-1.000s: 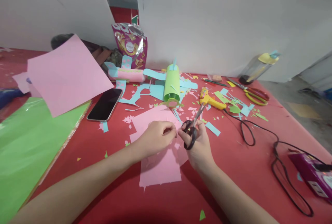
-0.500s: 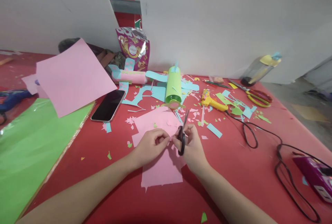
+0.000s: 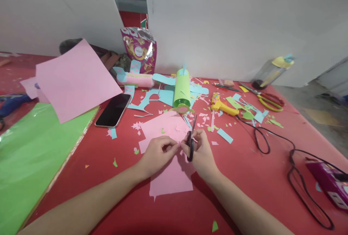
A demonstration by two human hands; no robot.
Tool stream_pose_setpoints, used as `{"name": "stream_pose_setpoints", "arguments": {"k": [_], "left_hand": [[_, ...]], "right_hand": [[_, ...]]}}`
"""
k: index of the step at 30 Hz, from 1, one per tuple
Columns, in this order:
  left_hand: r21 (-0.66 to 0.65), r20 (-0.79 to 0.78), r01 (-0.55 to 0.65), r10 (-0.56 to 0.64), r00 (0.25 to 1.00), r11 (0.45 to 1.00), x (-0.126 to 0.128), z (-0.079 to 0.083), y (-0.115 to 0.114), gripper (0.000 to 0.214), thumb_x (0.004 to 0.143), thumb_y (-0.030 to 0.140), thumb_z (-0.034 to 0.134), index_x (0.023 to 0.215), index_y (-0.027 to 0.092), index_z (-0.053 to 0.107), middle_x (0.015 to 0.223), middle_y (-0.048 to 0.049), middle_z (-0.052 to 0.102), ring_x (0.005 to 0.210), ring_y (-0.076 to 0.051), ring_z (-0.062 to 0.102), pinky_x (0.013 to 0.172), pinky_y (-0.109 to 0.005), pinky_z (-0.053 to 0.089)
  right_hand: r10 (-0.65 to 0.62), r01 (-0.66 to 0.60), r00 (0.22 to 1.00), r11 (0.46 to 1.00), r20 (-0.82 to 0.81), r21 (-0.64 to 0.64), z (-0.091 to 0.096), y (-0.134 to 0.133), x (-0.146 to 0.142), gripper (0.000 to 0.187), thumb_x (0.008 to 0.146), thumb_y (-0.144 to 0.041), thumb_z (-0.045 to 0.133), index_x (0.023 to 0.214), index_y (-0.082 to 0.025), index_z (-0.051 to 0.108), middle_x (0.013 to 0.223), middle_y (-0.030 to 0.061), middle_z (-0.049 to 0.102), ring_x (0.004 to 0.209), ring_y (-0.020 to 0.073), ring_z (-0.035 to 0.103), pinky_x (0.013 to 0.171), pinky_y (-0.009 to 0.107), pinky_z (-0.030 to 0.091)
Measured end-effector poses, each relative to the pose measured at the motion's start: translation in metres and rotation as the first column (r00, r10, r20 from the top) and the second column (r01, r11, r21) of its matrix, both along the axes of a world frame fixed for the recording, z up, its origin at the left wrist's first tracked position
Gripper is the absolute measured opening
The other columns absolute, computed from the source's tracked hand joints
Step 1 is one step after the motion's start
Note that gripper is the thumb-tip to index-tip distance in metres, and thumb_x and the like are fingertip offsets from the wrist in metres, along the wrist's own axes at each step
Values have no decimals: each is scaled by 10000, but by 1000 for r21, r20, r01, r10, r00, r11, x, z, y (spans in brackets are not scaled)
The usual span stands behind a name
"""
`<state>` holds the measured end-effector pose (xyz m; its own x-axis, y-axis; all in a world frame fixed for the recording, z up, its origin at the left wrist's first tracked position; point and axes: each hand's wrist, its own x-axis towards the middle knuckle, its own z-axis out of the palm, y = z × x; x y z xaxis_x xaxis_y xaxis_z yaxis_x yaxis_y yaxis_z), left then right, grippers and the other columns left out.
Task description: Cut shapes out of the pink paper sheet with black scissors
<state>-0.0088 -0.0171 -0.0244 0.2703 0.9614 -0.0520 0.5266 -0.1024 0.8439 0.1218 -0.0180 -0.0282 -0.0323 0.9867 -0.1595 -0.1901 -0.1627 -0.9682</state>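
My left hand (image 3: 161,154) is closed in a pinch on a small pink scrap of paper (image 3: 179,145), mostly hidden by the fingertips. Opposite it, the thumb and fingertips of my right hand (image 3: 202,155) meet the same scrap. Scissors with black handles (image 3: 191,149) hang in my right hand, blades pointing away from me. Below both hands lie pink paper sheets (image 3: 171,182) with uneven cut edges. Just beyond stands a green paper-covered cylinder (image 3: 182,88) with blue paper parts, lying on its side. A pink cylinder with blue fins (image 3: 138,80) rests to its left.
To the right are a yellow glue gun (image 3: 224,108) with a looping black cord, larger scissors (image 3: 269,100) and a purple power strip (image 3: 327,184). A phone (image 3: 114,111), green sheets (image 3: 40,148) and a large pink sheet (image 3: 77,81) lie left. Paper scraps litter the red table.
My hands stay almost in place, still pinching the scrap, with only slight finger movement. The whole view has shifted very slightly.
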Motion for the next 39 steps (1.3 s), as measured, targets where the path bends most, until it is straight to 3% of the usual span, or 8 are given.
{"name": "stream_pose_setpoints", "arguments": {"k": [6, 11, 21, 39], "left_hand": [[-43, 14, -56, 56, 998, 998, 0, -1, 0, 264, 745, 329, 460, 625, 131, 585, 562, 8, 496, 514, -87, 385, 496, -197, 326], [-68, 52, -57, 60, 997, 996, 1, -1, 1, 242, 721, 332, 482, 598, 134, 549, 483, 56, 335, 469, -69, 306, 451, -182, 289], [-126, 155, -31, 50, 987, 992, 0, 3, 1, 209, 751, 247, 431, 633, 136, 563, 634, -21, 574, 609, -113, 503, 587, -223, 404], [-135, 188, -114, 138, 972, 984, -4, 2, 3, 174, 733, 199, 435, 626, 136, 556, 604, -4, 562, 590, -108, 516, 584, -209, 409]], "right_hand": [[4, -5, 1000, 1000, 28, 14, -3, -1, 1, 312, 579, -51, 543, 712, -238, 332, 652, -89, 459, 481, 61, 427, 373, 154, 330], [2, -2, 1000, 1000, 22, 1, -2, -1, 1, 312, 578, -47, 540, 709, -241, 335, 668, -87, 465, 463, 56, 421, 363, 153, 338], [-5, 5, 1000, 1000, -1, 9, 0, 0, 2, 309, 581, -40, 537, 704, -233, 330, 660, -85, 459, 472, 55, 423, 367, 151, 335], [-19, 19, 1000, 1000, -9, -4, 1, 1, 2, 300, 570, -49, 537, 693, -236, 338, 657, -91, 463, 488, 54, 434, 400, 159, 336]]}}
